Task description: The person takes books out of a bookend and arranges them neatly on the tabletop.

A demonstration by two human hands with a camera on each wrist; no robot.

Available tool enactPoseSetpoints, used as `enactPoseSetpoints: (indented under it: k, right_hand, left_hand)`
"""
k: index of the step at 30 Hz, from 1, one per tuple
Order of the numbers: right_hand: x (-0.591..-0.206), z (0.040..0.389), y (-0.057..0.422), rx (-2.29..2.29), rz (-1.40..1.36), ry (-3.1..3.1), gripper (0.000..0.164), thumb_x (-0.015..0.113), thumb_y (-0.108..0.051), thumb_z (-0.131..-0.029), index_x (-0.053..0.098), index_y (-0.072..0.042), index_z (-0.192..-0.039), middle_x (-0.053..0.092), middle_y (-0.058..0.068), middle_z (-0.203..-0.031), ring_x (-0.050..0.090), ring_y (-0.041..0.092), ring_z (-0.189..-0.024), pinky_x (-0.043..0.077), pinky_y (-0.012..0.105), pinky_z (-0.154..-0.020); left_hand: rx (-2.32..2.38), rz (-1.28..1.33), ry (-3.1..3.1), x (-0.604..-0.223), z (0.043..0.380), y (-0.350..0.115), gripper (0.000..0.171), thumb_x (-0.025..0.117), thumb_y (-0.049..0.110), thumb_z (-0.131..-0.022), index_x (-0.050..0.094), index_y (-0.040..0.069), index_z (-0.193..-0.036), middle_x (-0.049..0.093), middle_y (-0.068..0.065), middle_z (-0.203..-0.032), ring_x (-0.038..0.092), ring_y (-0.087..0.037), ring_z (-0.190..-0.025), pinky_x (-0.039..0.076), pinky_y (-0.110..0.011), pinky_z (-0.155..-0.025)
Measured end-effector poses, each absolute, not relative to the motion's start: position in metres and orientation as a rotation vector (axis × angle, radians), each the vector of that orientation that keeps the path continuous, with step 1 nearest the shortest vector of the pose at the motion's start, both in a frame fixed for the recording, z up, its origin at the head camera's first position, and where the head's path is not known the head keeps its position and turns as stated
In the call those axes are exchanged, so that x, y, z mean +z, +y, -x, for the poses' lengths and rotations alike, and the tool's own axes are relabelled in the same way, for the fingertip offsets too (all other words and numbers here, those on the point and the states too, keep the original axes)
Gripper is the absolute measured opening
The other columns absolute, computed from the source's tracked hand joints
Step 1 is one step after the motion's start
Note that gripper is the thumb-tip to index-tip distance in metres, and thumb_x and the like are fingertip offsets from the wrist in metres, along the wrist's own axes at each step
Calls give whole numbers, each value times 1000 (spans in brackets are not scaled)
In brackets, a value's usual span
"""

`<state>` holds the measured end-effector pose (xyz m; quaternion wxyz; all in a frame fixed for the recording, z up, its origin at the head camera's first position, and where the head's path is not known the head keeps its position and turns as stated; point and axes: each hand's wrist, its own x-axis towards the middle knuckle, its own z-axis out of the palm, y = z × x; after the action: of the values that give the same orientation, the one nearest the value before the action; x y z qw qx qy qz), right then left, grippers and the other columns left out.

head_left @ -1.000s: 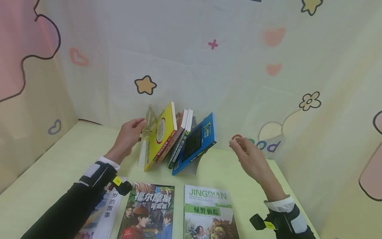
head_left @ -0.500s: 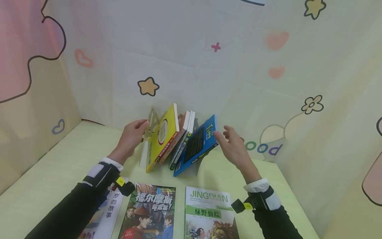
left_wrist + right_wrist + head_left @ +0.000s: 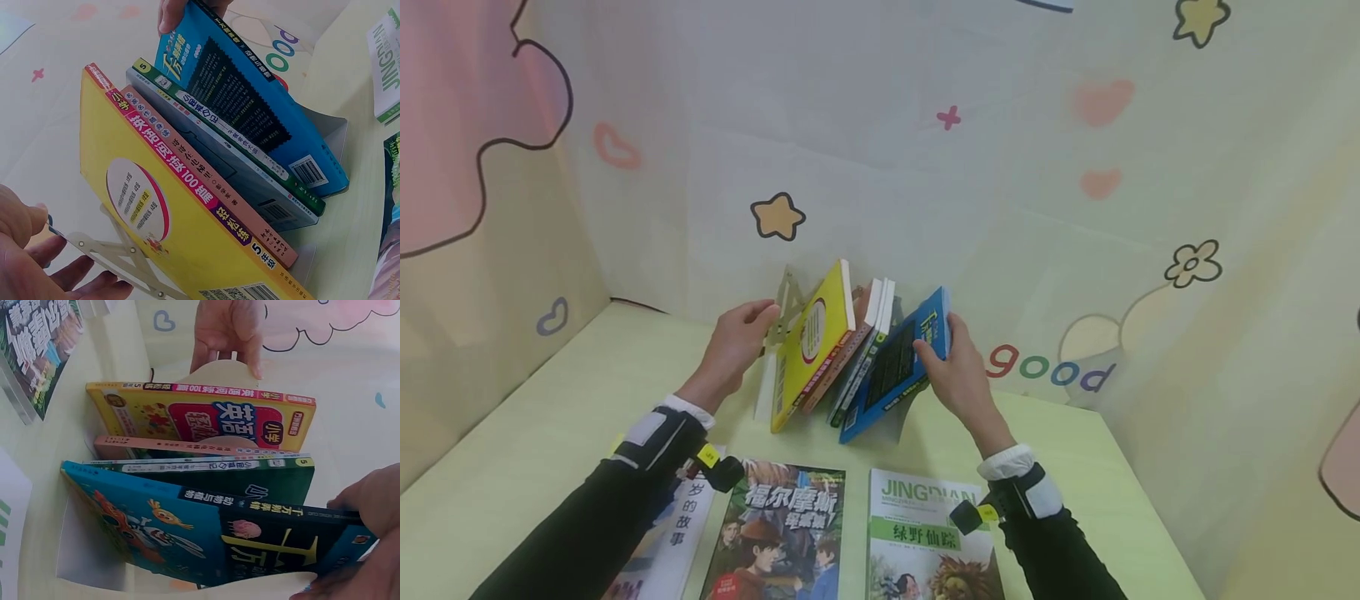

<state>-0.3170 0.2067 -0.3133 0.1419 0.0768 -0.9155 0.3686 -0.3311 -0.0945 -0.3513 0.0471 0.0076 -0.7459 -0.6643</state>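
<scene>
My left hand [image 3: 733,346] grips the upper edge of the cream end plate of a bookend [image 3: 222,370], at the left of a row of books. My right hand [image 3: 961,379] holds the upper right corner of a blue book [image 3: 880,379], thumb on its cover and the other fingers behind. This blue book leans to the right, apart at its top from the others. Left of it stand a yellow book [image 3: 808,350], a pinkish-brown book [image 3: 187,162] and two thin books with pale and green spines [image 3: 219,119], all tilted. The right end plate [image 3: 94,550] stands beside the blue book.
Three books lie in front on the pale yellow table [image 3: 1075,500]: a white and blue one [image 3: 673,533] partly under my left arm, a dark one with cartoon figures [image 3: 775,533], and a white-green one with a lion [image 3: 917,517]. A printed curtain [image 3: 865,167] hangs behind.
My right hand has moved left from beside the row and taken hold of the blue book's upper corner. The left hand has stayed at the bookend.
</scene>
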Motion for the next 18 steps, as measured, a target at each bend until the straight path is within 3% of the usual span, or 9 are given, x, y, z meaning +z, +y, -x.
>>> enactPoseSetpoints:
  k: [18]
  right_hand:
    - [-315, 307, 188, 1064, -186, -2614, 60, 51, -20, -106, 26, -4, -158, 57, 27, -136, 65, 42, -106, 58, 58, -88]
  left_hand:
    - [-2033, -43, -2269, -352, 332, -94, 56, 48, 36, -111, 42, 7, -157, 44, -17, -158, 44, -36, -143, 44, -51, -112]
